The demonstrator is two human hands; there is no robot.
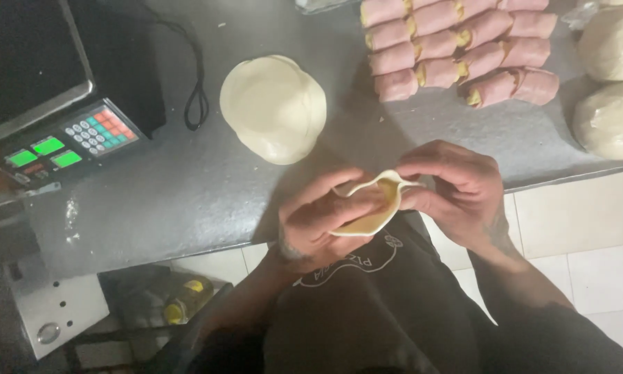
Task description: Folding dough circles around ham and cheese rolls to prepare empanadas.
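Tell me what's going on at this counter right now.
A person holds a round of dough in both hands, above the edge of a grey counter. The left hand cups it from below, while the right hand pinches its rim. The dough is folded partway over something yellowish inside. On the counter lie a stack of dough rounds, rows of ham rolls, two dough balls at the right and a scale at the left.
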